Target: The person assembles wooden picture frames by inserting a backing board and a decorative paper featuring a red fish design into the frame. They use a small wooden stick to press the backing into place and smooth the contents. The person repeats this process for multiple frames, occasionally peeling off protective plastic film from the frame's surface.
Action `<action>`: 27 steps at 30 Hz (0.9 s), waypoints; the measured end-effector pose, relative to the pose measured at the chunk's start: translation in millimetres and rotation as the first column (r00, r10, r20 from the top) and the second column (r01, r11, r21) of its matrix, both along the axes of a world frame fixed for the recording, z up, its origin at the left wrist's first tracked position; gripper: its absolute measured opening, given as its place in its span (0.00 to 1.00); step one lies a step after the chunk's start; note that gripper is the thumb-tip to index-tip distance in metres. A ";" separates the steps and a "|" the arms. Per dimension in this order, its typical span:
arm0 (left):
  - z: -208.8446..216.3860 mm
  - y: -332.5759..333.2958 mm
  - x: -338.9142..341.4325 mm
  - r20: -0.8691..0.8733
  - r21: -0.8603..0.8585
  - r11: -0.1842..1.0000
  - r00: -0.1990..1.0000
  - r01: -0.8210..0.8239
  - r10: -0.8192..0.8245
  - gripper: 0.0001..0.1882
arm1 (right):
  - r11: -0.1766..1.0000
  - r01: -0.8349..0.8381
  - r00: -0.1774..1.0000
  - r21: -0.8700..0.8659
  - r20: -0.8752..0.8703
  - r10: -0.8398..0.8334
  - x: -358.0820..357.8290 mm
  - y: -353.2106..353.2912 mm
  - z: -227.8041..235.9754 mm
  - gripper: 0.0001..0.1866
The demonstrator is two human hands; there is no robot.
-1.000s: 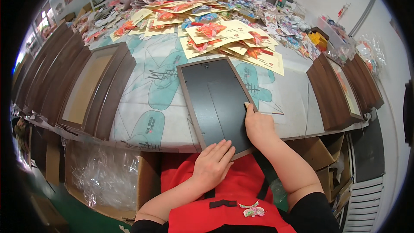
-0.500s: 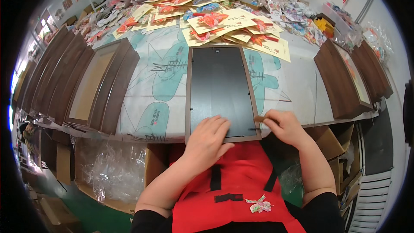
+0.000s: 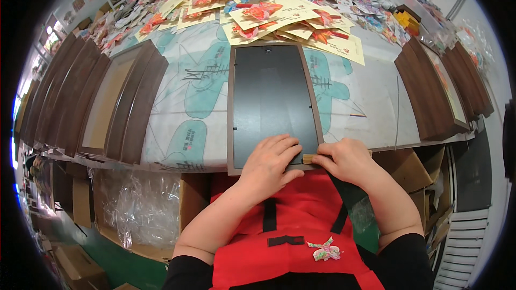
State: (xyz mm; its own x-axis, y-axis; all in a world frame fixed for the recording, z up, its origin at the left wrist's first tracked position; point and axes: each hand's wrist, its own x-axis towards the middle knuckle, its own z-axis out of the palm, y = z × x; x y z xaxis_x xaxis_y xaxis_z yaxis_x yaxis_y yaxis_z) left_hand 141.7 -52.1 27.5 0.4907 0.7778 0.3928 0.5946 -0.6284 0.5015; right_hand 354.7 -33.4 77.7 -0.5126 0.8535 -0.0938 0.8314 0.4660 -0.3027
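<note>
A picture frame (image 3: pixel 269 96) with a dark back panel and brown edges lies face down at the table's near edge, in front of me. Small black tabs show along its sides and a hanger at its far end. My left hand (image 3: pixel 270 162) lies with its fingers flat on the near part of the panel, thumb out to the side. At the near right corner, my right hand (image 3: pixel 346 161) pinches a small flat tan strip (image 3: pixel 308 158), its tip against the panel by the frame's edge. The strip's other end is mostly hidden in the hand.
Brown frames (image 3: pixel 126 102) stand in a row on the left, and more (image 3: pixel 430 91) stand on the right. Cream cards with orange ornaments (image 3: pixel 279 13) are heaped beyond the frame. Below the left table edge, a cardboard box (image 3: pixel 145 204) holds clear plastic wrap.
My right hand has brought the tan strip left and slightly nearer, from the frame's right edge to its near right corner. My left hand has shifted slightly right over the panel.
</note>
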 end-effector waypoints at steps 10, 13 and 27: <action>-1.9 -0.8 -1.3 0.027 0.009 1.000 1.000 0.002 -0.002 0.27 | 0.998 -0.030 0.999 0.050 0.044 0.028 -4.0 4.7 -2.6 0.12; -2.4 -6.6 -14.0 0.180 0.018 0.997 0.981 -0.078 0.074 0.27 | 0.961 0.248 0.963 0.125 -0.144 -0.230 16.1 22.3 -19.5 0.12; -39.3 45.3 -70.3 0.592 -0.578 0.780 0.536 -0.239 0.602 0.25 | 0.899 0.293 0.477 -0.325 -0.766 -0.432 -16.4 80.1 -65.9 0.26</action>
